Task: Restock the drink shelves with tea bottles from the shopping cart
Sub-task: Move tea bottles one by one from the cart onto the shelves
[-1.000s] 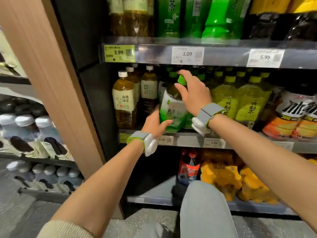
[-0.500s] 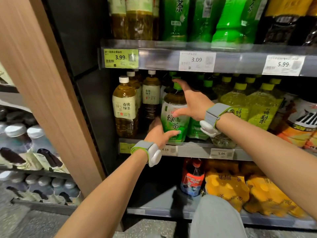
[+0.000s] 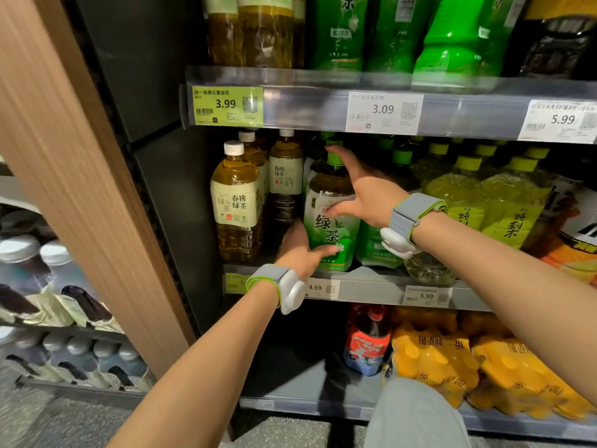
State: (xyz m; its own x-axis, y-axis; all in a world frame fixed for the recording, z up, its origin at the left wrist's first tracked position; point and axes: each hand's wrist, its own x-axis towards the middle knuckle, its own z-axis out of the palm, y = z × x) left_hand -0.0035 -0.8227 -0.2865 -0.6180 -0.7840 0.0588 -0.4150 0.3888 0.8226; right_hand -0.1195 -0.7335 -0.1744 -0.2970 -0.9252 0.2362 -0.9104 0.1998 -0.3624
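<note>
A green tea bottle (image 3: 329, 218) with a green cap and green-and-white label stands upright at the front of the middle shelf (image 3: 371, 287), above the 4.59 tag. My left hand (image 3: 298, 252) holds its base, thumb across the front and fingers round the left side. My right hand (image 3: 366, 194) lies against the bottle's shoulder with spread, straight fingers, the thumb on the label and a finger up by the cap. More green-capped bottles stand behind it in the dark. The shopping cart is out of view.
Amber tea bottles with white caps (image 3: 237, 202) stand just left of the bottle, yellow-green bottles (image 3: 510, 205) to the right. The upper shelf (image 3: 307, 101) hangs close above the caps. Orange packs (image 3: 429, 357) fill the bottom shelf. A wooden post (image 3: 64, 189) borders the left; my knee (image 3: 413, 415) is below.
The bottle went from tilted in both hands to upright on the shelf. My right hand let go of the neck and spread its fingers against the bottle; my left hand stayed at the base.
</note>
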